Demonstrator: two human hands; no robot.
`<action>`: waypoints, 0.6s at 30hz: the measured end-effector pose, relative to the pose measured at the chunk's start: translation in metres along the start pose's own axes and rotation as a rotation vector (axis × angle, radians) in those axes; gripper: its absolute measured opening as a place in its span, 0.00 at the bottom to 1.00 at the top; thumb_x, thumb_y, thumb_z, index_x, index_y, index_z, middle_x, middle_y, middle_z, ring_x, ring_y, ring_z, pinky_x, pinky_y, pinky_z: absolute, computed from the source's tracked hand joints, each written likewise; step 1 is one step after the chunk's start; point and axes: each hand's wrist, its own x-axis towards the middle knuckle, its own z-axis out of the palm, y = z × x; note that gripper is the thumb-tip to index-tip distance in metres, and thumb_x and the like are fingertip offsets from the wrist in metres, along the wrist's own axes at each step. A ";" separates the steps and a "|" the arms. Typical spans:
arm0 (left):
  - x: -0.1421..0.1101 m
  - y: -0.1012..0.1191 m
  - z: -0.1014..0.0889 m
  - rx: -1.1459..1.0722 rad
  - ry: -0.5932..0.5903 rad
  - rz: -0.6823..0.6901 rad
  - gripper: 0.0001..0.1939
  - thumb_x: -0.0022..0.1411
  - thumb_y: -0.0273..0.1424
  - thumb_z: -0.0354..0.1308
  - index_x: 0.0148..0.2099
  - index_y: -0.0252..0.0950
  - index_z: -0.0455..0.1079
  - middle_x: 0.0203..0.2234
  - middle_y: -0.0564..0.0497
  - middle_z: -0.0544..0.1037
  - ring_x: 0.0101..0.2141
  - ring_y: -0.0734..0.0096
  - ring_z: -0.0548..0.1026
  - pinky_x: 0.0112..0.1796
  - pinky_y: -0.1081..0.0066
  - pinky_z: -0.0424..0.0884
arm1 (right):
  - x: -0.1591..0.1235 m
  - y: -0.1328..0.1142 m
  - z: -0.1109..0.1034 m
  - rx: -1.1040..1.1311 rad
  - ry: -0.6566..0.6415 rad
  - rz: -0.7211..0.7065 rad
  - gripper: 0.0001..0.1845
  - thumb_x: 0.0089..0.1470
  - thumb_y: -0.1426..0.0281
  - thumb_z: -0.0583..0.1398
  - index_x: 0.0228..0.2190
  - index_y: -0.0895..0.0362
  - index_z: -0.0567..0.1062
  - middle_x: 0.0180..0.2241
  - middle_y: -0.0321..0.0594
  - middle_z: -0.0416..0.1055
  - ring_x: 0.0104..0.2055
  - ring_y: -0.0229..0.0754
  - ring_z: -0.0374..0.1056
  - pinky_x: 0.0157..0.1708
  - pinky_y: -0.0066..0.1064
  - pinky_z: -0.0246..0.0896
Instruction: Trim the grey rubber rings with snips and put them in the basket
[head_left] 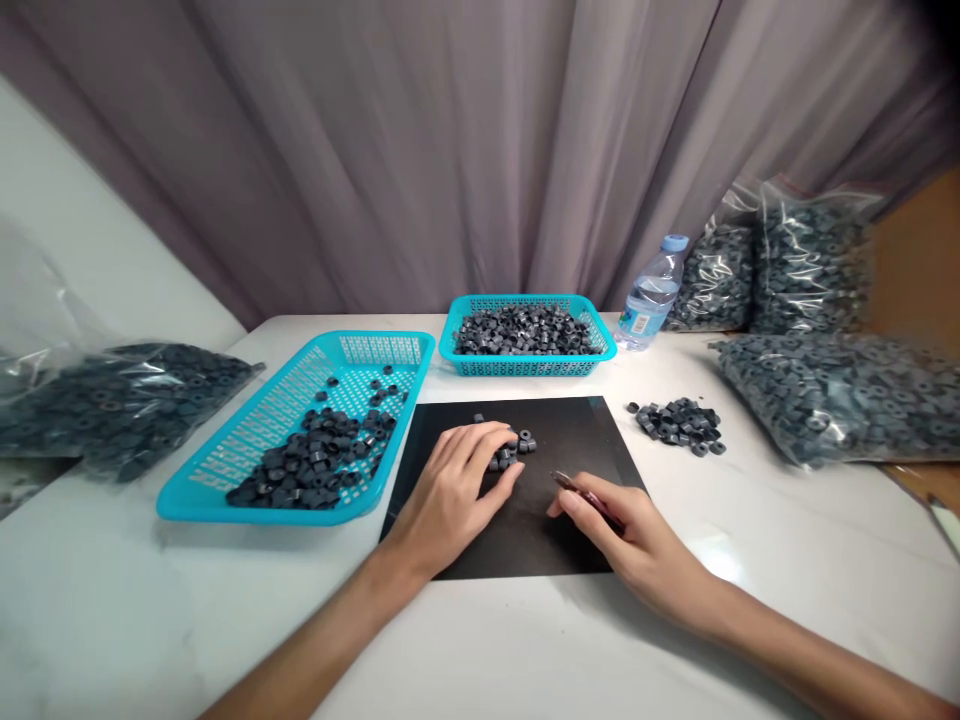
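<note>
My left hand point(457, 490) rests over the black mat point(525, 540), its thumb and fingers apart and curved around a small cluster of dark grey ring-shaped pieces point(504, 458). Part of that cluster is hidden behind the fingers. A few more pieces point(527, 441) lie just right of the fingertips. Over the mat's right side, my right hand point(622, 525) is closed on a slim, dark reddish tool point(598, 500) with a pointed metal tip. The tip points up and left toward the pieces, apart from them.
A blue basket point(247, 515) with dark pieces stands left, another blue basket point(529, 368) at the back. Loose pieces point(681, 425) are piled right of the mat. Filled plastic bags point(840, 395) lie right, another bag point(165, 395) left. A water bottle point(652, 300) stands back right.
</note>
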 end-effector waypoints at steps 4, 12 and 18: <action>-0.004 0.002 0.001 -0.118 0.121 -0.061 0.09 0.70 0.25 0.58 0.50 0.39 0.67 0.40 0.50 0.79 0.43 0.66 0.77 0.48 0.65 0.72 | -0.001 0.001 0.001 -0.007 0.009 0.012 0.21 0.70 0.55 0.52 0.35 0.56 0.76 0.24 0.31 0.57 0.26 0.35 0.52 0.26 0.30 0.46; -0.006 0.010 0.001 -0.186 -0.192 -0.078 0.04 0.71 0.26 0.54 0.46 0.39 0.70 0.40 0.51 0.79 0.41 0.65 0.76 0.52 0.59 0.67 | 0.000 0.000 0.000 0.004 0.011 -0.004 0.21 0.70 0.56 0.52 0.35 0.57 0.75 0.25 0.31 0.60 0.26 0.35 0.53 0.26 0.29 0.47; -0.005 0.008 0.003 -0.034 -0.280 -0.043 0.12 0.72 0.27 0.52 0.54 0.39 0.71 0.42 0.48 0.77 0.44 0.60 0.75 0.51 0.55 0.70 | 0.000 0.000 -0.001 0.009 0.005 -0.005 0.21 0.70 0.56 0.52 0.35 0.57 0.75 0.25 0.31 0.60 0.26 0.35 0.52 0.26 0.28 0.48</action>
